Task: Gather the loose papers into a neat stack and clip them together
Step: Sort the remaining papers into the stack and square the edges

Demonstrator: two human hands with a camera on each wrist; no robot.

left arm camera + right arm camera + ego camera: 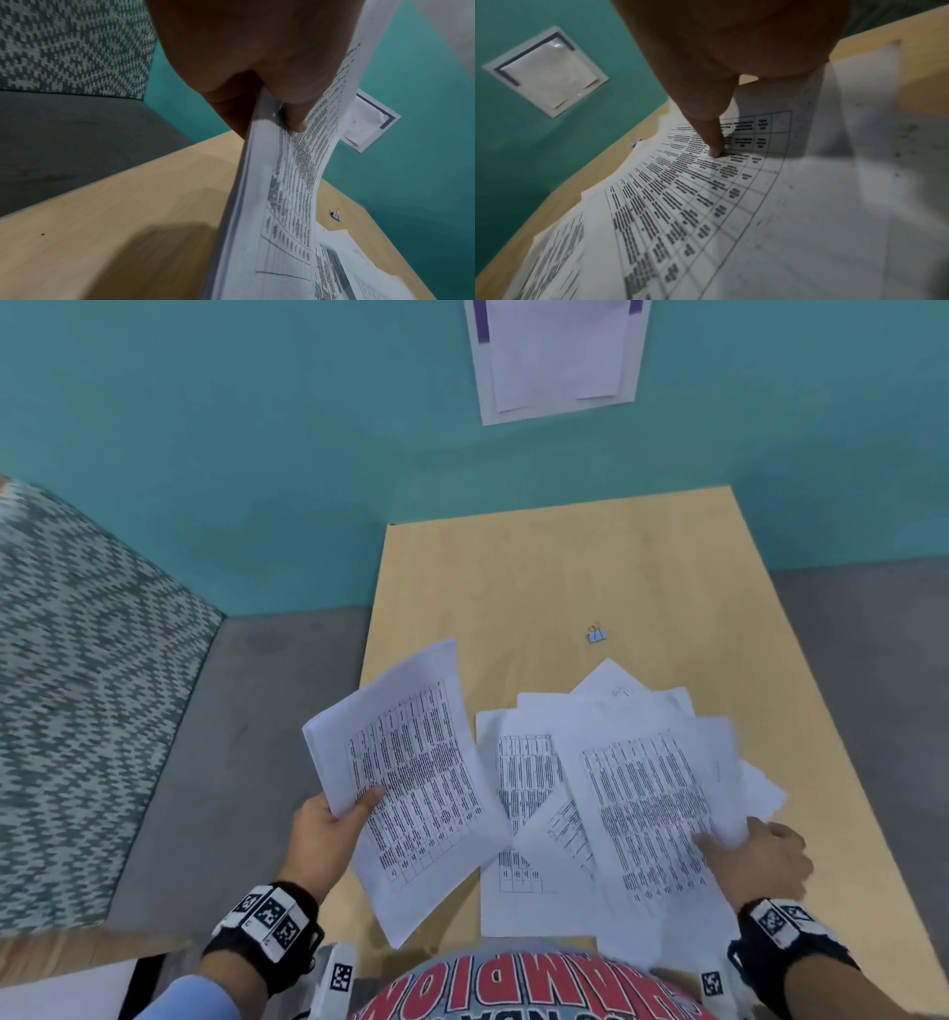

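My left hand [334, 819] pinches a thin bundle of printed sheets [405, 778] by its left edge, thumb on top, and holds it lifted above the table's left side; the left wrist view shows the bundle [277, 203] edge-on under my thumb. My right hand [755, 855] grips the right edge of the top printed sheet [652, 809] of the loose pile [529, 788] spread on the wooden table [565, 567], thumb on the print, that edge raised. In the right wrist view my thumb presses on the sheet [706, 192]. A small binder clip [596, 634] lies alone beyond the pile.
A teal wall [231, 428] stands behind the table, with a taped paper notice [554, 356] on it. A patterned upholstered seat [77, 660] sits to the left, over grey floor [257, 711]. The table's left edge runs close beside the lifted bundle.
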